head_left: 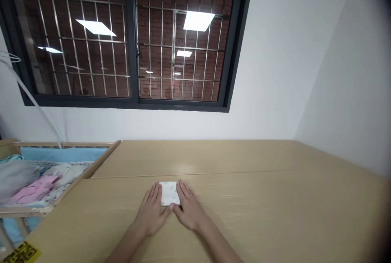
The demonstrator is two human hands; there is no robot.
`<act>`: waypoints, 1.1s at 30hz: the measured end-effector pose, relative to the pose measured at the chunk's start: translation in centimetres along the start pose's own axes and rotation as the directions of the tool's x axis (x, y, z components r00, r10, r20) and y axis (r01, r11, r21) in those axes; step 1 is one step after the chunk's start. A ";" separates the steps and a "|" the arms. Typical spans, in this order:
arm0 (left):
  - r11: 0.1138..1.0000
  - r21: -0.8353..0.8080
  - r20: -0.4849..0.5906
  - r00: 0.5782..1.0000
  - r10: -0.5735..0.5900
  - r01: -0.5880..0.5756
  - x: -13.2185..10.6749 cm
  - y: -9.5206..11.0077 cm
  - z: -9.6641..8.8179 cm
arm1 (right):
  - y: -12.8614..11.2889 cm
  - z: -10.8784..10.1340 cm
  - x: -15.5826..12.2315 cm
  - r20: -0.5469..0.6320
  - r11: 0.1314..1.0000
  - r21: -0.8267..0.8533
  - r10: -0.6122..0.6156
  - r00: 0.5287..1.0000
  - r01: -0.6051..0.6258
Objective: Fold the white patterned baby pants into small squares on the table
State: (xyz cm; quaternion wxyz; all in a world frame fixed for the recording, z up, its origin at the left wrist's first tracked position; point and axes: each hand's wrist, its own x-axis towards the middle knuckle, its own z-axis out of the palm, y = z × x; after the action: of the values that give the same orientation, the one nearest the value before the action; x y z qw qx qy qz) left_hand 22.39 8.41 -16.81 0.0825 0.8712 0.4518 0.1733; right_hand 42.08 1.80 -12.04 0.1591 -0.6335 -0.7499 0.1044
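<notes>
White walls meet in a corner above a long wooden table, and a barred window with a brick wall behind it fills the upper left. At about nine o'clock from the hands, a wooden cot butts up against the table edge, with pink and pale baby clothes heaped inside. A yellow sticker sits at the near left corner.

Down at six o'clock, both bare arms reach forward onto the table. A small white folded cloth lies flat on the wood between the hands. The left hand rests palm down along its left edge, the right hand along its right edge, fingers straight and pointing to twelve o'clock, thumbs nearly meeting at the cloth's near edge. Neither hand grips anything; they lie open and flat, close together, bracketing the cloth.

To my eye the folding is all but finished and this is the squaring-up, pressing the little packet flat. What comes after would call for the fingers to slip under or pinch the edges so that the folds hold when it is lifted.
</notes>
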 end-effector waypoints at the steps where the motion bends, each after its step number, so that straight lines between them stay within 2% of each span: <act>1: 1.000 0.011 0.004 1.000 -0.007 0.007 -0.1 -0.1 0.0 | 0.2 -0.1 0.0 0.006 1.000 0.014 -0.007 1.000 0.007; 4: 0.999 0.046 -0.045 0.999 -0.001 0.003 -0.3 -0.3 -0.1 | 0.7 -0.3 0.0 0.013 0.999 0.045 -0.023 1.000 0.022; 7: 0.988 0.076 -0.104 0.984 0.144 -0.136 -0.3 -0.4 -0.3 | 1.0 -0.5 0.1 0.001 0.998 0.063 -0.011 1.000 0.011; 9: 0.976 0.056 -0.072 0.974 0.215 -0.211 -0.1 -0.3 -0.6 | 1.3 -0.6 0.3 -0.037 0.997 0.069 -0.026 0.999 0.029; 11: 0.981 0.019 -0.030 0.981 0.193 -0.192 0.1 -0.1 -0.9 | 1.6 -0.6 0.4 -0.102 0.995 0.074 -0.066 0.993 0.073; 13: 0.989 -0.001 -0.033 0.989 0.147 -0.147 0.5 0.1 -1.2 | 2.1 -0.3 0.7 -0.171 0.988 0.084 -0.111 0.979 0.127; 17: 0.988 0.003 -0.127 0.980 0.154 -0.155 1.2 0.3 -1.7 | 3.2 0.4 1.4 -0.296 0.966 0.138 -0.169 0.940 0.217; 20: 0.985 0.028 -0.249 0.953 0.173 -0.172 0.9 0.2 -2.7 | 3.3 0.5 1.5 -0.378 0.936 0.196 -0.203 0.903 0.292; 22: 0.985 0.017 -0.328 0.929 0.169 -0.173 0.3 0.4 -3.9 | 3.0 0.2 1.2 -0.418 0.906 0.281 -0.180 0.891 0.315; 24: 0.982 -0.062 -0.363 0.920 0.146 -0.180 -0.5 1.0 -5.1 | 2.3 -0.3 0.9 -0.416 0.855 0.428 -0.101 0.904 0.293; 26: 0.955 -0.236 -0.361 0.929 0.086 -0.181 -1.1 1.6 -6.0 | 1.5 -0.8 0.6 -0.382 0.766 0.591 -0.012 0.924 0.254; 28: 0.863 -0.484 -0.323 0.946 -0.027 -0.141 -1.4 2.1 -6.3 | 0.9 -1.0 0.6 -0.357 0.651 0.723 0.063 0.932 0.233; 30: 0.717 -0.694 -0.238 0.960 -0.147 -0.063 -1.4 2.3 -5.9 | 0.7 -1.1 0.9 -0.332 0.535 0.819 0.149 0.931 0.206; 32: 0.611 -0.791 -0.134 0.968 -0.212 0.024 -1.2 2.2 -4.9 | 1.0 -0.9 1.5 -0.277 0.443 0.884 0.240 0.930 0.149; 33: 0.596 -0.800 -0.095 0.970 -0.225 0.059 -1.2 2.2 -4.3 | 1.2 -0.8 1.8 -0.247 0.416 0.902 0.279 0.928 0.115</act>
State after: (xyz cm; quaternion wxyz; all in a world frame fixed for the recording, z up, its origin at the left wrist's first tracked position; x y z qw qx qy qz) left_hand 21.76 6.11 -12.40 0.4301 0.6852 0.4022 0.4286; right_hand 43.25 3.77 -11.56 0.6036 -0.4913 -0.4990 0.3812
